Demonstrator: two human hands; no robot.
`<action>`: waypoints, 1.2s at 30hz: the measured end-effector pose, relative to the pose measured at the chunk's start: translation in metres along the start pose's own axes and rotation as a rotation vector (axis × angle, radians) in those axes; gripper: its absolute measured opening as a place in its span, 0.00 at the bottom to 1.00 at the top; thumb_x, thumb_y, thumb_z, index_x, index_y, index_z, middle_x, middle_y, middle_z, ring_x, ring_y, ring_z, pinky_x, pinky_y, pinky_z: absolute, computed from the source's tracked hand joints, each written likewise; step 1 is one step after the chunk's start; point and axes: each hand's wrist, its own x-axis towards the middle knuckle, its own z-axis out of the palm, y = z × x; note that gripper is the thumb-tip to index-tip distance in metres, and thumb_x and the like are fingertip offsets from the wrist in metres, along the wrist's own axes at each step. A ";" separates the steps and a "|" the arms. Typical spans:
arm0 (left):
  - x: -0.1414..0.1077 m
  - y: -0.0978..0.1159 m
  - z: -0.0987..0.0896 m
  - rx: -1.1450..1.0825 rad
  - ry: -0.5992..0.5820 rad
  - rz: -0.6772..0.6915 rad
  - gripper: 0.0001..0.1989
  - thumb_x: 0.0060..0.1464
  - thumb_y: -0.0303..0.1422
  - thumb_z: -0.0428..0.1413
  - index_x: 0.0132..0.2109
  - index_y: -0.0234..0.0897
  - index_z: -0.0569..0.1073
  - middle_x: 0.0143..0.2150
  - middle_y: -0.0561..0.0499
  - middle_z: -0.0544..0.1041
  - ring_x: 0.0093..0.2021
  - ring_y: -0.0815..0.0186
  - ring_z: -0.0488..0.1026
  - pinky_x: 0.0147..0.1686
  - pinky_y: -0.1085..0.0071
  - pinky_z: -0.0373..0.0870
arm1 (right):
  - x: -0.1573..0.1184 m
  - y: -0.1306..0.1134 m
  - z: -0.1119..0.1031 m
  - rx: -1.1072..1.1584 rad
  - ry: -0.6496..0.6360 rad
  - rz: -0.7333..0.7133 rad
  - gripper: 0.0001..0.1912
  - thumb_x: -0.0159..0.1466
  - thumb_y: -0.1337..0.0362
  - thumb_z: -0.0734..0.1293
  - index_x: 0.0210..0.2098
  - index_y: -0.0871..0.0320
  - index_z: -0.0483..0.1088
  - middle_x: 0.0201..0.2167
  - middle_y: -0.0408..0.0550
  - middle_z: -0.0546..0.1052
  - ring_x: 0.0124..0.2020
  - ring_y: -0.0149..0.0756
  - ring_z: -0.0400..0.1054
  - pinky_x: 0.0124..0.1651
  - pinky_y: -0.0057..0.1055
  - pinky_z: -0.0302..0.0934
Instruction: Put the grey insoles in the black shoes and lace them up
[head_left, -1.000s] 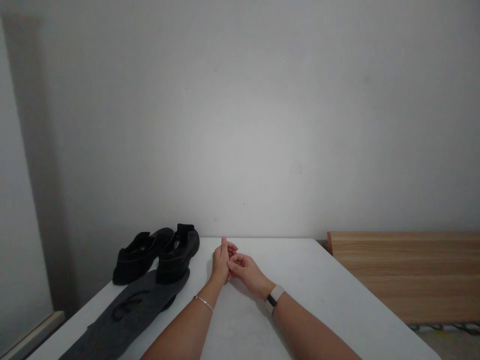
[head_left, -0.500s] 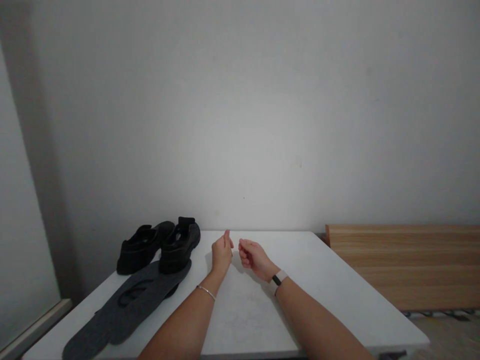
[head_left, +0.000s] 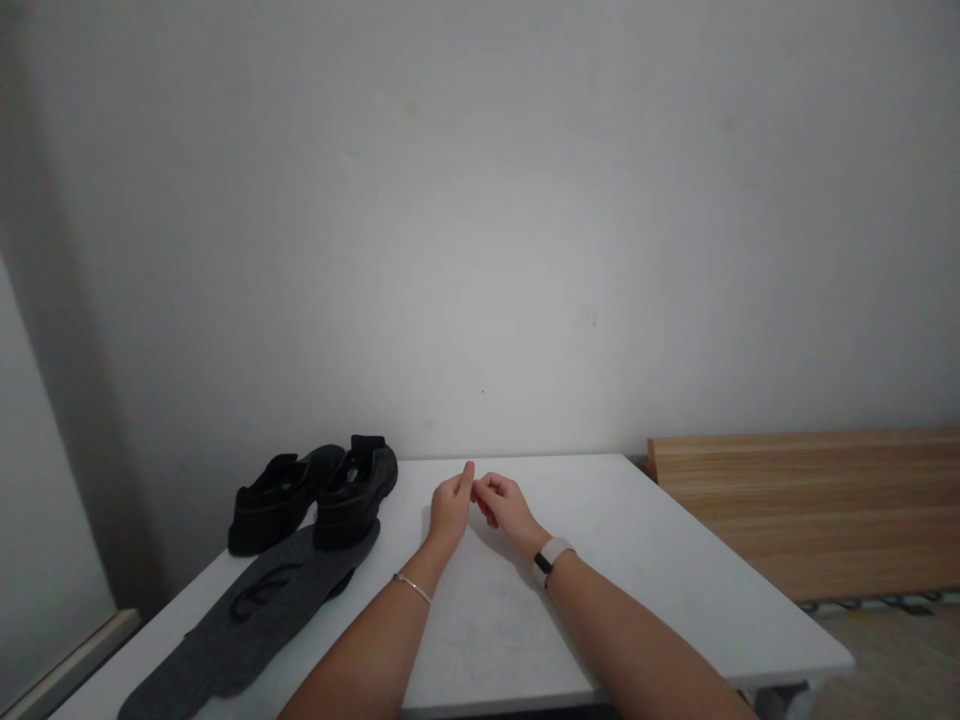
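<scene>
Over the middle of the table, my left hand (head_left: 450, 508) is closed, its thumb pointing up and its curled fingers mostly hidden behind the hand. My right hand (head_left: 507, 508) meets it at the fingertips, with thumb and forefinger pinched together and the other fingers curled in. Whatever lies in either hand, if anything, is too small or hidden to make out. Nearest to my left hand is a black shoe (head_left: 354, 500), its heel end resting on a flat dark grey felt-like piece (head_left: 292, 625). Beside it stands a second black shoe (head_left: 274, 508).
The white table (head_left: 637, 600) reaches back to a pale wall (head_left: 525, 250). Thin black curved strips (head_left: 262, 590) lie on the grey piece. To the right of the table is a wood-grain board (head_left: 810, 515). A pale ledge (head_left: 82, 655) runs along the lower left.
My hands have come together from a small gap; the fingertips now touch. My right hand has turned so its back shows more. The view has shifted slightly; shoes and grey piece stay put.
</scene>
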 end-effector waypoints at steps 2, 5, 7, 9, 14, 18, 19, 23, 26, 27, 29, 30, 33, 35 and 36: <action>0.001 -0.001 0.002 -0.063 -0.030 0.001 0.26 0.51 0.54 0.52 0.19 0.38 0.63 0.18 0.56 0.61 0.23 0.68 0.58 0.26 0.72 0.53 | 0.001 0.000 0.000 -0.019 0.022 -0.021 0.20 0.56 0.48 0.67 0.23 0.58 0.63 0.14 0.34 0.62 0.13 0.22 0.50 0.16 0.23 0.42; 0.002 -0.002 0.006 -0.116 -0.079 -0.009 0.25 0.49 0.54 0.54 0.21 0.38 0.63 0.18 0.58 0.60 0.23 0.69 0.58 0.25 0.73 0.55 | 0.003 0.002 -0.001 -0.030 0.038 -0.039 0.19 0.56 0.49 0.66 0.22 0.58 0.62 0.14 0.35 0.62 0.12 0.22 0.50 0.15 0.23 0.41; 0.003 -0.001 0.008 -0.158 -0.108 -0.031 0.24 0.48 0.53 0.55 0.22 0.37 0.65 0.18 0.58 0.61 0.22 0.70 0.59 0.24 0.73 0.56 | 0.003 0.003 -0.002 -0.027 0.042 -0.045 0.18 0.57 0.49 0.66 0.24 0.58 0.63 0.14 0.35 0.64 0.12 0.22 0.51 0.15 0.23 0.43; 0.003 -0.001 0.007 -0.204 -0.128 -0.067 0.23 0.46 0.53 0.57 0.24 0.36 0.68 0.19 0.57 0.64 0.22 0.70 0.61 0.24 0.74 0.57 | 0.005 0.004 -0.003 -0.022 0.056 -0.050 0.17 0.56 0.50 0.66 0.26 0.58 0.64 0.16 0.37 0.67 0.13 0.22 0.52 0.15 0.23 0.45; 0.004 -0.002 0.004 -0.339 -0.168 -0.176 0.21 0.41 0.49 0.62 0.30 0.33 0.73 0.23 0.54 0.70 0.23 0.71 0.65 0.24 0.74 0.61 | 0.009 0.010 -0.009 -0.017 0.114 -0.061 0.15 0.54 0.54 0.68 0.33 0.57 0.64 0.19 0.37 0.70 0.15 0.24 0.57 0.15 0.21 0.48; 0.003 0.000 0.002 -0.439 -0.200 -0.225 0.20 0.39 0.46 0.65 0.29 0.32 0.74 0.24 0.52 0.71 0.23 0.72 0.65 0.26 0.73 0.63 | 0.011 0.013 -0.013 -0.015 0.123 -0.070 0.17 0.53 0.52 0.69 0.32 0.57 0.63 0.20 0.38 0.70 0.16 0.25 0.59 0.15 0.21 0.49; 0.003 0.000 0.002 -0.458 -0.202 -0.232 0.20 0.38 0.46 0.65 0.29 0.32 0.74 0.24 0.52 0.71 0.24 0.72 0.66 0.27 0.73 0.64 | 0.011 0.012 -0.013 -0.015 0.127 -0.071 0.17 0.53 0.52 0.69 0.31 0.57 0.62 0.20 0.37 0.70 0.16 0.25 0.59 0.15 0.21 0.49; 0.002 0.003 0.001 -0.508 -0.211 -0.260 0.18 0.37 0.43 0.67 0.29 0.32 0.75 0.25 0.52 0.72 0.26 0.71 0.67 0.30 0.73 0.66 | 0.012 0.012 -0.016 -0.020 0.147 -0.070 0.16 0.53 0.53 0.69 0.30 0.57 0.62 0.19 0.36 0.68 0.16 0.24 0.57 0.15 0.21 0.50; 0.002 0.002 0.000 -0.524 -0.222 -0.281 0.18 0.37 0.41 0.67 0.29 0.32 0.75 0.26 0.52 0.72 0.27 0.71 0.68 0.30 0.73 0.66 | 0.012 0.013 -0.018 -0.030 0.156 -0.069 0.16 0.53 0.54 0.69 0.30 0.57 0.62 0.19 0.36 0.68 0.16 0.24 0.57 0.15 0.21 0.50; 0.002 0.001 0.000 -0.527 -0.226 -0.288 0.17 0.37 0.41 0.67 0.30 0.32 0.75 0.26 0.52 0.72 0.27 0.71 0.68 0.30 0.73 0.66 | 0.012 0.014 -0.018 -0.034 0.157 -0.069 0.16 0.53 0.54 0.69 0.30 0.57 0.62 0.20 0.36 0.68 0.16 0.24 0.58 0.15 0.21 0.50; 0.002 0.000 0.000 -0.529 -0.236 -0.299 0.17 0.38 0.41 0.67 0.30 0.32 0.74 0.26 0.53 0.72 0.26 0.72 0.67 0.30 0.74 0.65 | 0.012 0.016 -0.018 -0.044 0.152 -0.070 0.15 0.53 0.54 0.69 0.30 0.57 0.62 0.20 0.36 0.67 0.17 0.24 0.58 0.15 0.21 0.50; 0.002 -0.001 0.000 -0.529 -0.240 -0.304 0.17 0.38 0.41 0.67 0.30 0.32 0.74 0.25 0.53 0.71 0.26 0.72 0.67 0.29 0.74 0.65 | 0.013 0.017 -0.019 -0.048 0.146 -0.070 0.15 0.53 0.54 0.69 0.30 0.57 0.62 0.20 0.36 0.67 0.17 0.24 0.57 0.15 0.21 0.50; 0.002 -0.003 0.001 -0.520 -0.248 -0.317 0.18 0.37 0.42 0.67 0.29 0.33 0.72 0.25 0.53 0.71 0.24 0.72 0.67 0.28 0.74 0.64 | 0.013 0.018 -0.019 -0.057 0.122 -0.065 0.15 0.53 0.54 0.69 0.29 0.56 0.61 0.19 0.35 0.65 0.15 0.24 0.56 0.14 0.21 0.50; 0.002 -0.003 0.001 -0.514 -0.252 -0.325 0.18 0.37 0.42 0.67 0.29 0.33 0.72 0.24 0.53 0.71 0.24 0.72 0.67 0.27 0.74 0.64 | 0.012 0.018 -0.018 -0.060 0.113 -0.060 0.15 0.53 0.54 0.69 0.28 0.56 0.61 0.18 0.34 0.65 0.15 0.23 0.55 0.14 0.21 0.49; 0.002 -0.004 0.001 -0.511 -0.253 -0.329 0.18 0.37 0.42 0.66 0.29 0.33 0.72 0.24 0.53 0.71 0.24 0.72 0.67 0.27 0.74 0.64 | 0.012 0.018 -0.018 -0.060 0.110 -0.057 0.15 0.53 0.55 0.68 0.28 0.56 0.61 0.18 0.34 0.65 0.15 0.23 0.55 0.14 0.21 0.49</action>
